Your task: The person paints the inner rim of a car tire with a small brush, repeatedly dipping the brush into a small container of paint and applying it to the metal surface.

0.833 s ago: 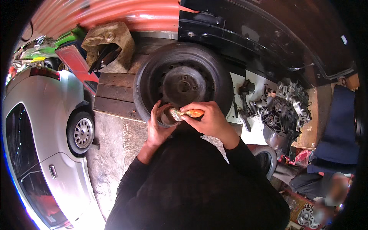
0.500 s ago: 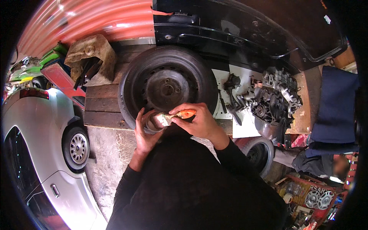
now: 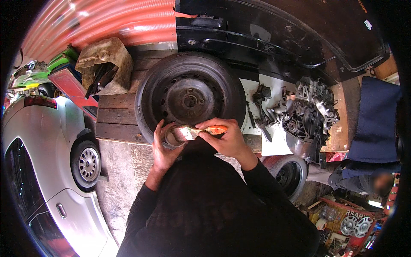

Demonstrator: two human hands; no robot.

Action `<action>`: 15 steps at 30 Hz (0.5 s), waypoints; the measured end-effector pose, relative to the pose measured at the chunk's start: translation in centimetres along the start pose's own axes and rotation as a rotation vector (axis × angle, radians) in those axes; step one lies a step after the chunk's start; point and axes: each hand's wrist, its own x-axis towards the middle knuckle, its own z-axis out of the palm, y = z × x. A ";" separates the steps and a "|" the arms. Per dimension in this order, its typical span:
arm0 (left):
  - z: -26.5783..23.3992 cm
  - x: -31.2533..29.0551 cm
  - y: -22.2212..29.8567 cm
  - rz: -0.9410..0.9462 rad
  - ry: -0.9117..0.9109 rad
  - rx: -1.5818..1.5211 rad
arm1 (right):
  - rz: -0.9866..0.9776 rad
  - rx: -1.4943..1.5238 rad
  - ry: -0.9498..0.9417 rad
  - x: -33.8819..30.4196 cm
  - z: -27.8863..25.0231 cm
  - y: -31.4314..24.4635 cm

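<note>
My left hand is closed around a small round open-topped container, held tilted at the near edge of the wheel. In my right hand is a paintbrush with an orange handle, pinched between thumb and fingers. Its pale bristle end points left and lies over the mouth of the container. What the container holds cannot be made out. Just beyond both hands, a black tyre on a dark steel rim lies flat on a wooden bench.
An engine block and greasy metal parts sit to the right. A cut-open plastic can with tools stands at the left. A silver car is on the left; another wheel and a person are at the right.
My right hand has drawn the paintbrush a little to the right relative to the container. My left hand keeps its hold. The whole view has shifted slightly.
</note>
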 end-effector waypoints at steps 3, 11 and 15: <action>-0.1 -0.3 -0.6 0.016 0.025 0.005 | 0.016 0.006 -0.017 0.1 0.2 0.1; -1.1 -0.5 -0.9 0.000 0.062 0.004 | 0.003 0.052 0.041 0.3 0.7 1.8; -2.4 -1.6 -2.1 -0.054 0.172 -0.002 | 0.087 0.306 0.210 0.9 1.5 5.0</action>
